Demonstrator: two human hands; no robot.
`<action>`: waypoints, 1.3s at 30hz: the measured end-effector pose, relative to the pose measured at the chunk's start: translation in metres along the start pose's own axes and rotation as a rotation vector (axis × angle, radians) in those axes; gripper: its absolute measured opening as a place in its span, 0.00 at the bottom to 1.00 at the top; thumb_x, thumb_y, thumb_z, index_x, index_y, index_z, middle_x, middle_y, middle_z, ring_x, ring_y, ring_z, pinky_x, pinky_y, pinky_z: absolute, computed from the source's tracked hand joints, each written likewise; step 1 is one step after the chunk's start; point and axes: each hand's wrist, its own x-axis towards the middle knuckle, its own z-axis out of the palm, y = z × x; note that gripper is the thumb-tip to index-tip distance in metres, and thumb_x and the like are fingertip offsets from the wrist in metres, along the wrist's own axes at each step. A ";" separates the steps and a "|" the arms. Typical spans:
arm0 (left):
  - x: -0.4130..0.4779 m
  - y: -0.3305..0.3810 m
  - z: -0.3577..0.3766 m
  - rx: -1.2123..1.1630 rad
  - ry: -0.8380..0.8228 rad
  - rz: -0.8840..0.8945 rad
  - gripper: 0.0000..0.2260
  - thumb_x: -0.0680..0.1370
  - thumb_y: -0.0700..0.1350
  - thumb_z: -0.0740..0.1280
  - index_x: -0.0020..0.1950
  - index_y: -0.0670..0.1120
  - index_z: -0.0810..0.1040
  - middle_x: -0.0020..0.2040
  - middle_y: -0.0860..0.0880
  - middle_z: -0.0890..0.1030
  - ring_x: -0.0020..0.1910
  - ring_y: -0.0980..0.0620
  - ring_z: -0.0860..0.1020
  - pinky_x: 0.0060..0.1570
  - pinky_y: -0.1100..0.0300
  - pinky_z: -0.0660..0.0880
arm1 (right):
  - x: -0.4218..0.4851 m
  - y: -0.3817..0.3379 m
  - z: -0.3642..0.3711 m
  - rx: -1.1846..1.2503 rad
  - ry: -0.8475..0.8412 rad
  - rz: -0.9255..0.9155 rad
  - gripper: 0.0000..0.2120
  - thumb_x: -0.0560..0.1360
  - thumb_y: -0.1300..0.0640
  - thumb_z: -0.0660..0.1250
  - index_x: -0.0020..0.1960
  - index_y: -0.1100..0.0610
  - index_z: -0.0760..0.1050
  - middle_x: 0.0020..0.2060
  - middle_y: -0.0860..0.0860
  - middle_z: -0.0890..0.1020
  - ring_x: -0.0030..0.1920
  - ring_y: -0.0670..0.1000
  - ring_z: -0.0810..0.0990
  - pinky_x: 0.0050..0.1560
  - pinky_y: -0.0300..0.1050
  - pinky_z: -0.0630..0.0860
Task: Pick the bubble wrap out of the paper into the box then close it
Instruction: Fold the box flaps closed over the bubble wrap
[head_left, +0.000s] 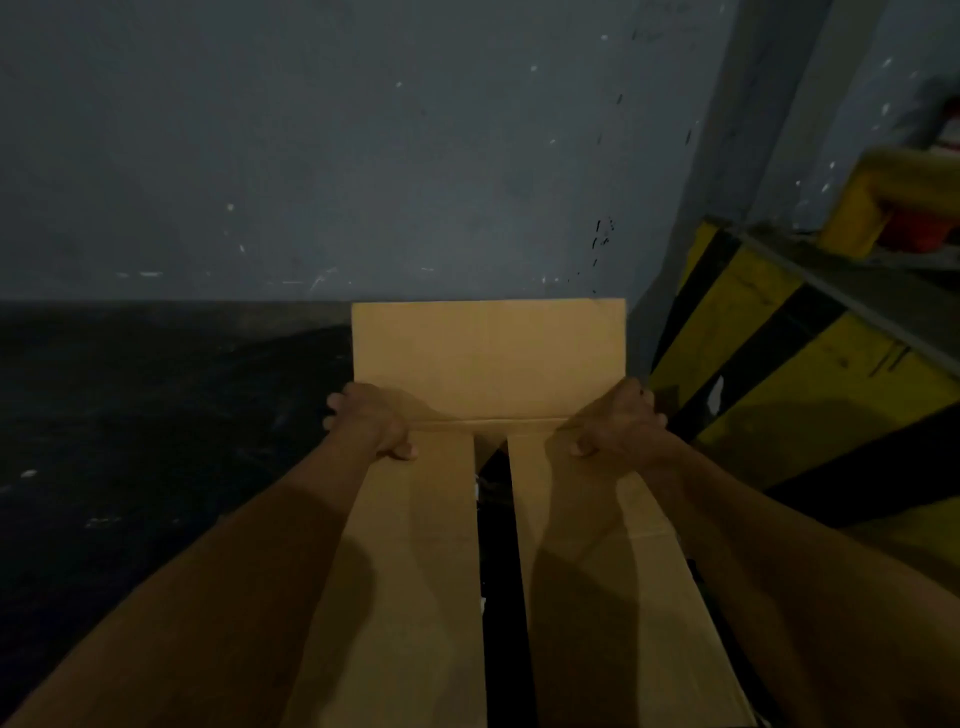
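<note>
The room was dim, and the dark surface (130, 415) under the work looked rough and matt. Nearest the camera lay the cardboard box (395, 649), with 2 long flaps folded flat over its top: the left flap (421, 530) and the right flap (582, 561), both smooth strips of plain brown board. They did not meet. A dark gap (500, 582) ran between them, too black to tell whether the bubble wrap lay inside. No bubble wrap and no paper showed anywhere else.

Further on, the 2 hands were well apart, 1 at each far corner of the box. The left hand (371, 415) clamped the left corner, thumb pressed on the left flap and fingers curled over the outer edge. The right hand (621, 421) mirrored it on the right flap. The grip probably served to pin both side flaps down and steady the box, so that the far flap (488, 358) could come over them.

That flap stood upright just beyond the hands, a wide rectangle creased along its fold. Behind it rose a scuffed grey wall (311, 156), with a yellow and black striped barrier (753, 322) to the right.
</note>
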 end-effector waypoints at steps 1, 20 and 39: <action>-0.001 -0.007 0.001 -0.142 0.037 0.010 0.50 0.61 0.46 0.82 0.74 0.38 0.56 0.71 0.38 0.63 0.69 0.39 0.64 0.65 0.47 0.67 | 0.000 0.004 0.001 0.064 0.038 -0.011 0.44 0.63 0.58 0.80 0.70 0.60 0.56 0.68 0.57 0.63 0.69 0.62 0.64 0.68 0.57 0.65; -0.018 -0.053 -0.028 -0.575 -0.337 0.088 0.26 0.71 0.37 0.72 0.67 0.45 0.72 0.67 0.45 0.72 0.65 0.43 0.71 0.67 0.47 0.67 | -0.017 0.070 -0.034 0.450 -0.277 0.157 0.22 0.71 0.52 0.74 0.61 0.58 0.74 0.58 0.58 0.77 0.56 0.63 0.77 0.54 0.62 0.78; -0.073 -0.027 0.037 0.157 0.234 0.534 0.20 0.79 0.41 0.58 0.71 0.45 0.68 0.70 0.41 0.66 0.65 0.42 0.69 0.67 0.51 0.66 | -0.066 0.038 0.015 -0.527 0.243 -0.432 0.12 0.78 0.60 0.57 0.55 0.60 0.77 0.55 0.58 0.77 0.56 0.58 0.74 0.55 0.51 0.73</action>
